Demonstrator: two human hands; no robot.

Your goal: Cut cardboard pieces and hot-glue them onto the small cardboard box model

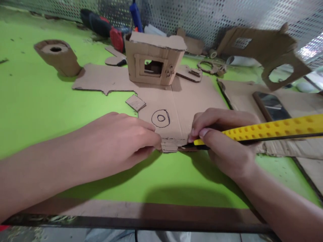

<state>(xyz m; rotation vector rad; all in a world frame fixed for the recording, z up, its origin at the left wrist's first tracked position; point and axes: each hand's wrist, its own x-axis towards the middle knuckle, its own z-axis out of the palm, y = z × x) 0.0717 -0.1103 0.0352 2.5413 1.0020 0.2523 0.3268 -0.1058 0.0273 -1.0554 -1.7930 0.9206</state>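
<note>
A flat cardboard sheet [196,97] lies on the green tabletop, with two circles drawn one inside the other. My left hand [123,137] has its fingers closed at the sheet's near edge, beside a small strip with its top layer peeled and ridged [171,145]. My right hand [224,141] is wrapped round a yellow utility knife [275,127] with a dimpled handle. The knife's dark tip touches the peeled strip, low over the near edge. A small cut cardboard piece [135,102] rests by the sheet's left side.
A cardboard box with a window [153,60] stands on the sheet's far part. A cardboard tube [59,58] stands left. A phone [271,106] lies on more cardboard at right, below a cut-out cardboard panel [262,50]. A red-and-black tool [103,27] lies behind, near perforated metal.
</note>
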